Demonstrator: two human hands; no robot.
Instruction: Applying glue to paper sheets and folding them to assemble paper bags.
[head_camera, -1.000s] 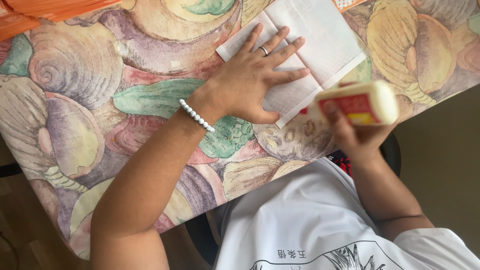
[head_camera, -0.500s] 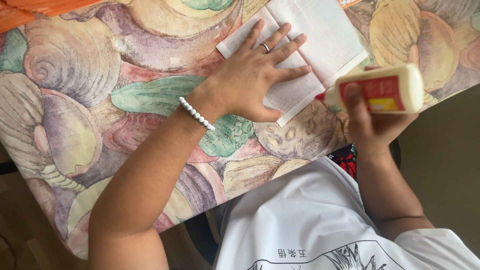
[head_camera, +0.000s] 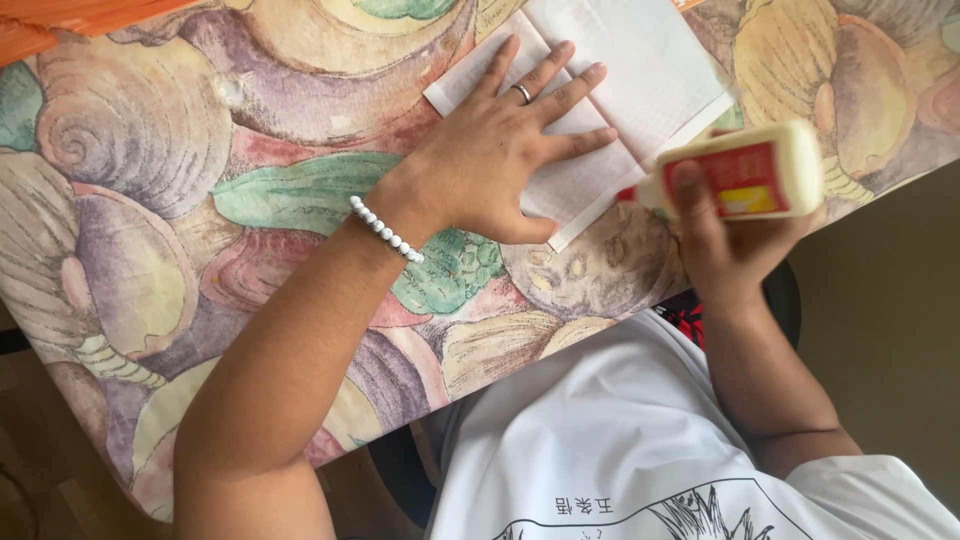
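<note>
While gripped, glue bottle (head_camera: 745, 178) within right-hand fingers (head_camera: 690, 195)

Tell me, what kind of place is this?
Probably a home craft table: a seashell-patterned tablecloth, folded white paper pressed flat by the left hand, and a glue bottle in the right hand.
</note>
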